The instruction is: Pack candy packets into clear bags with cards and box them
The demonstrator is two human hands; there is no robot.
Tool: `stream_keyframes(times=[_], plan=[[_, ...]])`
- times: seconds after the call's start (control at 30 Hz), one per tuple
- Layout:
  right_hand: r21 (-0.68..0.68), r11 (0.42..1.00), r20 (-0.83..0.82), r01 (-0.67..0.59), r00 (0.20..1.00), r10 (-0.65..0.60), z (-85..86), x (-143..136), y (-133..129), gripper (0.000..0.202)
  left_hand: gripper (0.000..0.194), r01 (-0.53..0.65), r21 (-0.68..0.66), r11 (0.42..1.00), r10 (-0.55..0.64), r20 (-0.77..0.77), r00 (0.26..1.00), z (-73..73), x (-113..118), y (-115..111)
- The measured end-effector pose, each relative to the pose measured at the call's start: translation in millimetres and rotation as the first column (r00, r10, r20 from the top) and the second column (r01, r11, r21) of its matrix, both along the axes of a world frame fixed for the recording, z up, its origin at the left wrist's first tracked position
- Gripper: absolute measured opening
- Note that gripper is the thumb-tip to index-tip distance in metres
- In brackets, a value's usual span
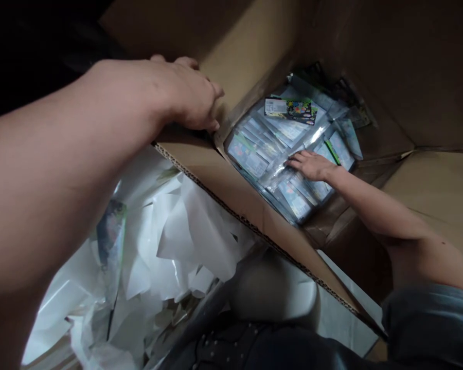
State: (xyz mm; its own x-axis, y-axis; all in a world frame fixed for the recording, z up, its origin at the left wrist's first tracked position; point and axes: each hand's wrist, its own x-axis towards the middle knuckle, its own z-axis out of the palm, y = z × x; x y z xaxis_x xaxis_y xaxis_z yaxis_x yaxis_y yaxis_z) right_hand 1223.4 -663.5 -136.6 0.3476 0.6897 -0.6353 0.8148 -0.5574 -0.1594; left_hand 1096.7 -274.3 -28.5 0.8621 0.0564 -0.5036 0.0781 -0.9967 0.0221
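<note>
Deep inside a large cardboard box, flat clear plastic packets with printed contents lie stacked in overlapping rows. My right hand reaches down to them, its fingers stretched out and touching the clear plastic on top; nothing is seen gripped. A dark, colourful printed packet with a white label lies loosely on the pile, beyond that hand. My left hand is at the box's upper left, above the near edge and close to the inner wall. Its fingers are apart and hold nothing visible; whether they touch the cardboard I cannot tell.
The cut edge of the box's near wall slants across the view. Outside it lies a heap of crumpled white paper sheets with a dark printed packet among them. A rounded whitish object stands near my legs.
</note>
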Motion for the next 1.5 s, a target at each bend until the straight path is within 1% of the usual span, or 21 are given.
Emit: stream_keyframes(times=[0.1, 0.17, 0.2, 0.23, 0.3, 0.37, 0.43, 0.57, 0.63, 0.73, 0.77, 0.8, 0.87, 0.93, 1.03, 1.13, 1.23, 1.3, 1.37, 1.43, 1.5], plan=[[-0.019, 0.981, -0.004, -0.192, 0.981, 0.192, -6.1, -8, -4, 0.077, 0.087, 0.007, 0.013, 1.000, -0.007, 0.006, 1.000, 0.6, 3, -2], [-0.085, 0.951, 0.009, -0.299, 0.954, 0.300, -11.0, -9, -4, 0.090, 0.086, 0.040, 0.009, 0.999, -0.040, 0.006, 0.999, -3.4, 3, 1], [-0.123, 0.937, 0.014, -0.328, 0.943, 0.332, -12.9, -9, -3, 0.093, 0.086, 0.048, -0.001, 0.999, -0.048, 0.010, 0.999, -5.6, 3, 2], [-0.158, 0.927, 0.015, -0.340, 0.938, 0.347, -14.2, -9, -1, 0.094, 0.086, 0.045, -0.014, 0.999, -0.045, 0.013, 0.999, -7.3, 2, 3], [-0.208, 0.910, 0.016, -0.359, 0.929, 0.370, -15.2, -9, 6, 0.090, 0.086, 0.001, -0.040, 0.999, -0.001, 0.005, 1.000, -8.3, 0, 4], [-0.236, 0.894, 0.012, -0.380, 0.919, 0.394, -15.0, -9, 16, 0.082, 0.078, -0.037, -0.060, 0.998, 0.037, 0.006, 0.999, -5.8, -4, 3], [-0.254, 0.878, -0.009, -0.407, 0.908, 0.418, -14.8, -8, 27, 0.075, 0.070, -0.040, -0.068, 0.997, 0.041, 0.010, 0.999, -1.0, -9, 0], [-0.284, 0.849, -0.067, -0.445, 0.893, 0.446, -15.6, -8, 44, 0.068, 0.073, -0.009, -0.044, 0.999, 0.009, 0.009, 1.000, 7.8, -17, -6], [-0.291, 0.841, -0.095, -0.456, 0.889, 0.448, -16.6, -11, 50, 0.071, 0.071, 0.013, -0.027, 1.000, -0.012, 0.020, 1.000, 10.5, -18, -8], [-0.291, 0.827, -0.137, -0.480, 0.877, 0.461, -19.0, -21, 55, 0.089, 0.072, 0.029, -0.009, 1.000, -0.029, 0.014, 0.999, 15.4, -18, -12], [-0.291, 0.820, -0.146, -0.493, 0.870, 0.471, -19.8, -24, 56, 0.091, 0.074, 0.027, -0.011, 1.000, -0.027, 0.002, 1.000, 17.6, -18, -14], [-0.288, 0.813, -0.151, -0.506, 0.862, 0.483, -20.4, -28, 57, 0.089, 0.076, 0.023, -0.018, 1.000, -0.023, -0.010, 1.000, 19.7, -18, -15], [-0.276, 0.805, -0.146, -0.526, 0.850, 0.506, -20.6, -35, 56, 0.078, 0.080, 0.025, -0.036, 0.999, -0.026, -0.020, 0.999, 22.4, -19, -17], [-0.248, 0.805, -0.130, -0.539, 0.842, 0.524, -19.2, -41, 52, 0.071, 0.080, 0.035, -0.041, 0.999, -0.036, -0.016, 0.999, 20.8, -19, -16], [-0.185, 0.805, -0.135, -0.564, 0.826, 0.548, -16.3, -48, 45, 0.068, 0.078, 0.029, -0.071, 0.997, -0.028, 0.020, 0.999, 9.4, -17, -9], [-0.139, 0.811, -0.164, -0.568, 0.821, 0.547, -15.1, -53, 42, 0.070, 0.081, 0.018, -0.119, 0.993, -0.010, 0.065, 0.998, -5.6, -13, 2], [-0.109, 0.837, -0.172, -0.537, 0.839, 0.516, -14.9, -59, 45, 0.078, 0.088, 0.038, -0.112, 0.993, -0.031, 0.068, 0.997, -13.8, -11, 10], [-0.081, 0.868, -0.156, -0.490, 0.867, 0.474, -14.4, -66, 47, 0.076, 0.097, 0.088, -0.092, 0.992, -0.082, 0.062, 0.995, -13.8, -11, 10], [-0.066, 0.903, -0.134, -0.425, 0.900, 0.415, -14.1, -75, 46, 0.064, 0.101, 0.136, -0.043, 0.990, -0.134, 0.046, 0.990, -9.8, -12, 8], [-0.076, 0.925, -0.106, -0.372, 0.926, 0.363, -14.7, -85, 44, 0.060, 0.094, 0.161, 0.019, 0.987, -0.161, 0.012, 0.987, -3.3, -13, 3], [-0.096, 0.928, -0.076, -0.359, 0.933, 0.353, -16.5, -91, 40, 0.066, 0.085, 0.166, 0.060, 0.984, -0.165, -0.018, 0.986, 3.5, -14, -3]])
